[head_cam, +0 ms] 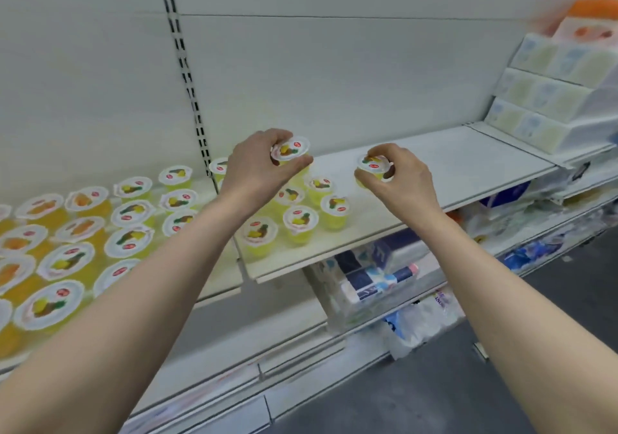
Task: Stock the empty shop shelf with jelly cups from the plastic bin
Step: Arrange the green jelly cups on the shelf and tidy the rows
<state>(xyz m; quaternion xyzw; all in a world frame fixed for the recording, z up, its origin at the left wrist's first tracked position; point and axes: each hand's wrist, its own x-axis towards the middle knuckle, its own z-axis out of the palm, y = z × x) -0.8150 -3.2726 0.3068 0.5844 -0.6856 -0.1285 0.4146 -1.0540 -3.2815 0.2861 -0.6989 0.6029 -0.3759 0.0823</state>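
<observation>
Placing step, both hands loaded: left hand pinches a yellow jelly cup by the rim, held above the far end of the cluster of cups already on the shelf. The right hand grips a second cup from above, low over bare shelf just right of the cluster; can't tell if it's touching down. Bin not in view. The left bay looks fully stocked. Next, probably: set both down upright beside the rows and let go without knocking neighbours. Bare shelf runs right to the tissue packs.
</observation>
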